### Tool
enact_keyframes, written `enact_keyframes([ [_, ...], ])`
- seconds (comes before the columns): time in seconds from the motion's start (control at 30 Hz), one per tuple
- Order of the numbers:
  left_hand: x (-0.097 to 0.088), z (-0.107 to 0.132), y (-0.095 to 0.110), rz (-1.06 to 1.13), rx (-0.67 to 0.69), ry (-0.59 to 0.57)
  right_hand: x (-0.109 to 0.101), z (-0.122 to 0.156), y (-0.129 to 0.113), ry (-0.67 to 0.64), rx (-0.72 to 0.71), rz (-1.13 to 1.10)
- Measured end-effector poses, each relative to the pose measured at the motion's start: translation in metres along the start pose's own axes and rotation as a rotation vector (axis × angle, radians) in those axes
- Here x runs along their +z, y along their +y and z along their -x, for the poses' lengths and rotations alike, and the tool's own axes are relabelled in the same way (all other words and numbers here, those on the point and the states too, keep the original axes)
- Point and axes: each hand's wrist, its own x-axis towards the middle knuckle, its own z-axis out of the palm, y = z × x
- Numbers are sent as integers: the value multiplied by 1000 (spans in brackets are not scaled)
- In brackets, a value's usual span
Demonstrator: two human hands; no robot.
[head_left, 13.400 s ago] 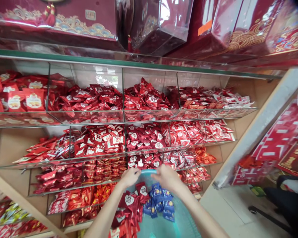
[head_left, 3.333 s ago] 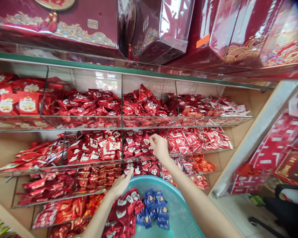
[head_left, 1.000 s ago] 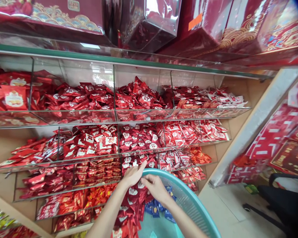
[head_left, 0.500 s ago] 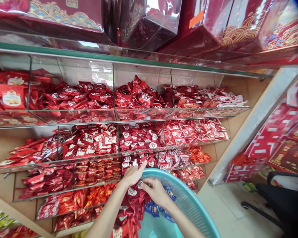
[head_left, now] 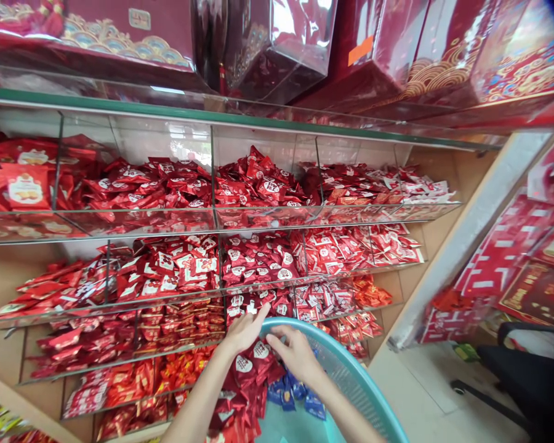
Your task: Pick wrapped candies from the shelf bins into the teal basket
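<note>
My left hand [head_left: 245, 332] is at the far rim of a large turquoise plastic basket [head_left: 373, 375], in front of the lower shelves. One finger of it points up and right; the rest are partly hidden, and nothing shows in its grasp. My right hand [head_left: 298, 355] hovers over the inside of the basket, thumb and fingers curved but apart. Just left of its fingertips lie dark red candy packets [head_left: 244, 364] with white oval labels, heaped in the basket's left part. Small blue packets [head_left: 286, 394] lie under and beside my right wrist.
Tiered glass-fronted shelves [head_left: 258, 283] face me, their compartments filled with red and orange packets. Above, a glass ledge [head_left: 166, 111] carries large maroon gift boxes [head_left: 277, 55]. A black chair [head_left: 512, 381] stands on the tiled floor at right, near red boxes [head_left: 503, 246].
My right hand has risen slightly away from the dark red packets, which now show more fully. My left hand has shifted a little left. The view has tilted slightly upward.
</note>
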Motion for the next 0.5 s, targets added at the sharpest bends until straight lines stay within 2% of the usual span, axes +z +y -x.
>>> enact_keyframes([
  [0.13,-2,1,-2,4,9,11,-31,-20,-18,116,-64,98],
  [0.27,-6,5,1,-3,-9,24,-60,-53,-45,209,-184,241],
  [0.37,-8,8,2,1,-1,31,-70,-85,-63,254,-240,455],
  [0.5,-10,8,-4,-8,-25,45,-68,-128,-79,230,-191,845],
])
